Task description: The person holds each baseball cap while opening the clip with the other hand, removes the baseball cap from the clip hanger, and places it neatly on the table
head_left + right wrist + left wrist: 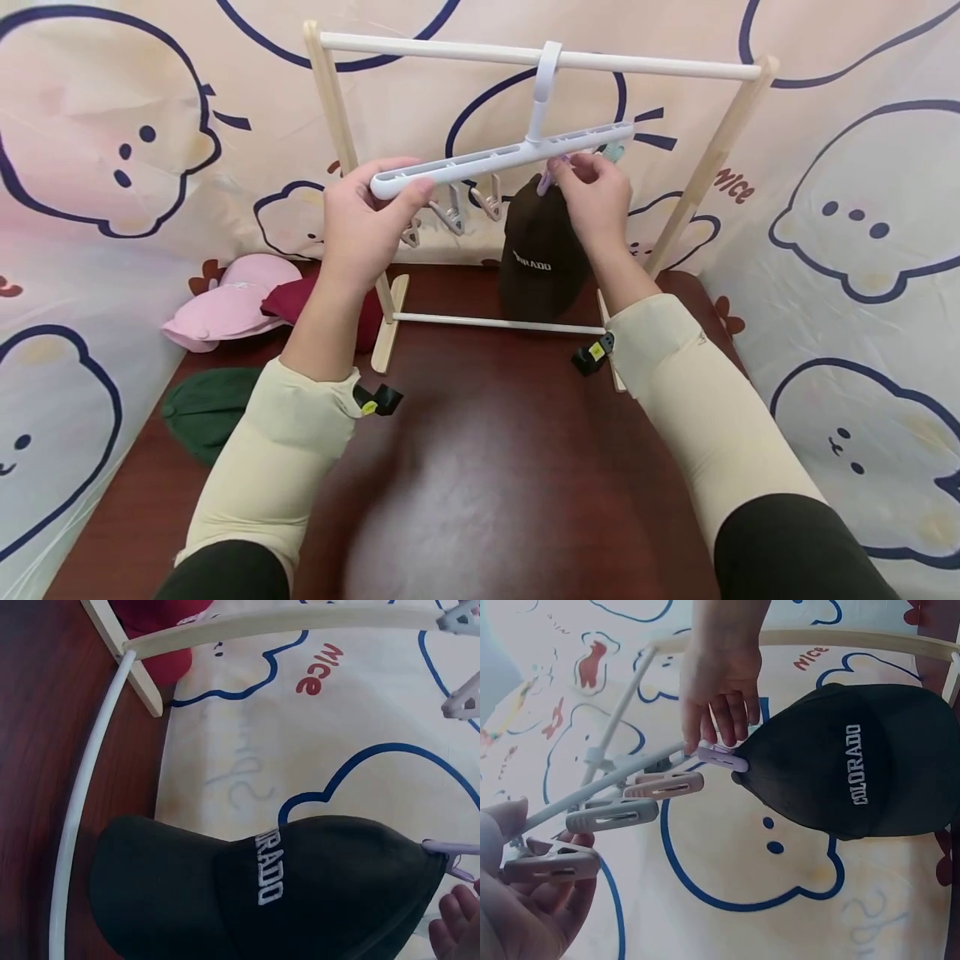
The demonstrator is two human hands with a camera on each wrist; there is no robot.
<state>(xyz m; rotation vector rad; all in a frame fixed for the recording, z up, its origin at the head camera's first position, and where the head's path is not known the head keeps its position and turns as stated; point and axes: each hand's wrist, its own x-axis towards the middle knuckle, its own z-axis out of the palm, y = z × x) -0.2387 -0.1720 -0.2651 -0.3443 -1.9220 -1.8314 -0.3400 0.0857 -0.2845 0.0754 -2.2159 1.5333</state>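
Note:
A pale clip hanger (487,158) is hooked over the top bar of a small rack. My left hand (367,217) grips its left end, thumb in front, beside a pinkish clip (551,866). A grey clip (613,815) and another pinkish clip (664,784) hang along the hanger. Further right, a purple clip (721,758) bites the crown of a dark cap (840,761) lettered COLORADO, which hangs brim down. My right hand (597,196) pinches this purple clip at its upper end; the fingertips are partly hidden. A greenish clip (613,152) shows behind that hand.
The rack has wooden uprights (705,167) and a low white crossbar (487,322) near the tabletop (465,467). Left of it lie a pink cap (236,300), a dark red cap (292,296) and a green cap (210,408). Printed fabric (840,275) encloses the table's back and sides.

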